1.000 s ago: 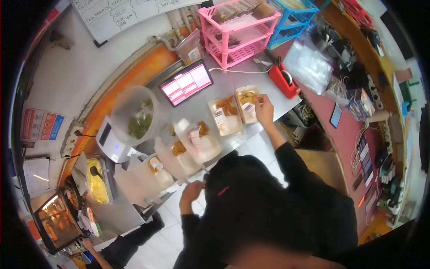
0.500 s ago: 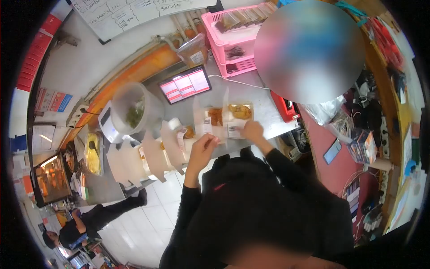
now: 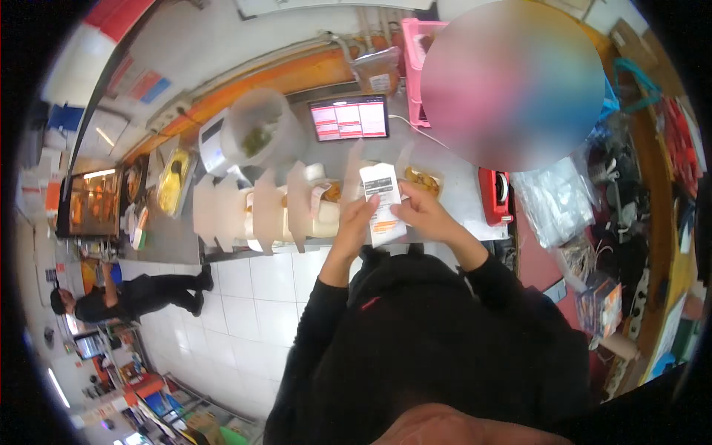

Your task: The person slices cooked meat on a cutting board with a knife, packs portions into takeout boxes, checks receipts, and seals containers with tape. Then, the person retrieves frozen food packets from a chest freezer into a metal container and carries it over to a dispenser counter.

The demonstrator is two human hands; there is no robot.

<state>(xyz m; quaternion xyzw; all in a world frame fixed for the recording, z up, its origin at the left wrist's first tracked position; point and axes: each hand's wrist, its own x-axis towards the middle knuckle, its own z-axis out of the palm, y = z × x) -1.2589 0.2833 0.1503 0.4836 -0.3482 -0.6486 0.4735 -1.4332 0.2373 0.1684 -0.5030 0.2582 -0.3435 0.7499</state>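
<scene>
My left hand (image 3: 354, 228) and my right hand (image 3: 430, 215) hold a white printed receipt (image 3: 381, 200) between them, thumbs on its face. Black print and an orange patch show on it. Behind the receipt and my right hand, an open paper box with fried food (image 3: 424, 180) is partly hidden. To the left of my left hand, several open paper boxes (image 3: 274, 211) stand in a row along the counter edge, lids upright. One near my left hand has fried food (image 3: 326, 194) and a paper slip in it.
A tablet (image 3: 349, 119) stands at the back of the counter. Left of it are a clear tub with greens (image 3: 259, 137) and a yellow tray (image 3: 175, 178). A red tape dispenser (image 3: 495, 196) sits at right, beside plastic bags (image 3: 552, 200). Another person (image 3: 126, 297) stands far left.
My hands were apart over the boxes; now they are together, holding the receipt up in front of me. The whole view has turned, shifting the counter items.
</scene>
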